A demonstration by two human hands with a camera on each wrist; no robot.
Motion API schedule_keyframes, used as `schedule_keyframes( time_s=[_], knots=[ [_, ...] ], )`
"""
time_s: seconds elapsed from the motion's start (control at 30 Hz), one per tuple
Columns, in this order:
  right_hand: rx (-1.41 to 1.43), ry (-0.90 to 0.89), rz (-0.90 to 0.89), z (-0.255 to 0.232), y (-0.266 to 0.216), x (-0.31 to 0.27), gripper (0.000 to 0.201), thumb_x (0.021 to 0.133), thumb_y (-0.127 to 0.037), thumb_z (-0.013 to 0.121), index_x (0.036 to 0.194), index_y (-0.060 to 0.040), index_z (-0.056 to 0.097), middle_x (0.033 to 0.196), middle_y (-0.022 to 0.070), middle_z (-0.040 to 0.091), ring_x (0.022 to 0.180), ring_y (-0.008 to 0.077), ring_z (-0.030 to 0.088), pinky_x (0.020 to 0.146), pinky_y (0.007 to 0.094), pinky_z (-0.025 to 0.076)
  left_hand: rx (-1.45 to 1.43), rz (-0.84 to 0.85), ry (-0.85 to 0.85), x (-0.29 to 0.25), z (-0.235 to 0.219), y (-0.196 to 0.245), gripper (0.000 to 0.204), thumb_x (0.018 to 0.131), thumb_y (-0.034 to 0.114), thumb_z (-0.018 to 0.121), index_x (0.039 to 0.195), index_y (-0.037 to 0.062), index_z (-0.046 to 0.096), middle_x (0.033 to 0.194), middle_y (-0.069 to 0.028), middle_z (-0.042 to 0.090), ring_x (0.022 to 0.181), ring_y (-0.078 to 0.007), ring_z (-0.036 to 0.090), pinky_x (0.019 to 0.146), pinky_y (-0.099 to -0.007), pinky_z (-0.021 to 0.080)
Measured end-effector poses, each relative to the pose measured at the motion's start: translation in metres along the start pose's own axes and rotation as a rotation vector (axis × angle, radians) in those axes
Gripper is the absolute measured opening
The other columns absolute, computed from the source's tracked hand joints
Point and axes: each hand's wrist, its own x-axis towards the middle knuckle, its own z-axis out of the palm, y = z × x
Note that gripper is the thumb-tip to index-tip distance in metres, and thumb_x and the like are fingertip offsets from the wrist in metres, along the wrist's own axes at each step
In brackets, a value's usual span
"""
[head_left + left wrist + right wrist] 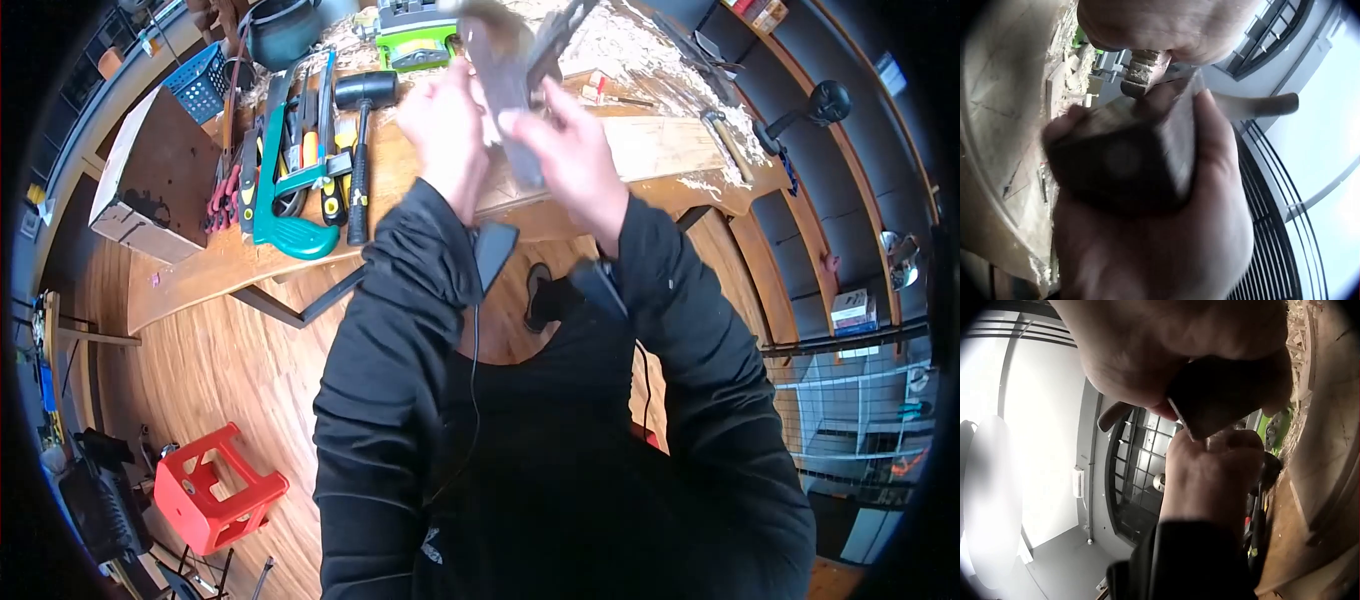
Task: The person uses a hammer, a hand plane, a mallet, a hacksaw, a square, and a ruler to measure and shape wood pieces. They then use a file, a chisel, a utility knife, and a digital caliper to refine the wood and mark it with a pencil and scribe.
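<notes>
Both hands hold a dark wooden hand plane (500,90) up over the workbench; it is blurred in the head view. My left hand (443,130) grips the plane's body from one side. In the left wrist view its palm and fingers (1166,244) wrap the block (1116,156) from below. My right hand (572,160) grips the other side, with its thumb across the body. In the right wrist view the right hand (1179,344) curls over the dark block (1229,394). A rod-like handle (1266,105) sticks out to the side.
Wood shavings (650,60) and a pale board (640,145) lie on the bench. To the left are a green-handled saw (295,235), a black mallet (365,90), several hand tools and a wooden box (160,180). A red stool (215,490) stands on the floor.
</notes>
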Motion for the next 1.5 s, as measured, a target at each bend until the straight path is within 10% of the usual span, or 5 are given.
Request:
schedule_keyframes(
  time_s=[0.7,1.13,1.2,1.23,1.5],
  knots=[
    [0.211,0.152,0.035,-0.009,0.018,-0.040,0.082,0.089,-0.012,0.066,0.145,0.0174,0.015,0.136,0.0220,0.047,0.117,0.0169,0.052,0.097,0.0263,0.043,-0.163,-0.183,-0.188,-0.012,-0.027,-0.009,0.018,0.092,0.016,0.063,0.077,0.0078,0.060,0.069,-0.0008,0.059,0.055,-0.0091,0.054,0.050,-0.0240,0.042],
    [-0.085,0.042,-0.102,-0.009,0.021,-0.009,0.067,0.089,-0.005,0.061,0.142,0.0144,0.026,0.095,0.0093,0.065,0.075,0.0093,0.062,0.062,0.0203,0.051,0.180,-0.014,-0.149,-0.033,-0.015,-0.001,0.018,0.090,0.014,0.063,0.075,0.0040,0.062,0.064,-0.0004,0.059,0.051,-0.0061,0.049,0.048,-0.0223,0.040],
    [-0.026,0.159,-0.115,-0.007,0.030,-0.033,0.066,0.089,-0.005,0.061,0.144,0.0117,0.027,0.104,0.0099,0.063,0.083,0.0092,0.061,0.069,0.0208,0.050,0.322,0.053,-0.186,-0.038,-0.021,-0.011,0.020,0.089,0.014,0.064,0.072,0.0044,0.061,0.061,0.0004,0.057,0.049,-0.0068,0.047,0.046,-0.0228,0.039],
    [0.037,-0.003,-0.195,-0.001,0.003,-0.048,0.073,0.088,-0.005,0.064,0.142,0.0190,0.022,0.142,0.0216,0.042,0.127,0.0209,0.045,0.104,0.0301,0.038,0.222,0.023,-0.125,-0.032,-0.018,-0.012,0.021,0.089,0.014,0.065,0.071,0.0047,0.060,0.060,0.0007,0.056,0.049,-0.0066,0.046,0.046,-0.0229,0.039],
    [0.087,0.129,-0.013,-0.016,0.007,-0.028,0.080,0.087,-0.009,0.067,0.144,0.0183,0.018,0.143,0.0228,0.042,0.123,0.0181,0.049,0.101,0.0273,0.040,0.171,-0.001,-0.146,-0.033,-0.019,-0.016,0.024,0.088,0.016,0.068,0.069,0.0067,0.057,0.059,0.0019,0.052,0.047,-0.0055,0.044,0.044,-0.0231,0.039]
  ],
)
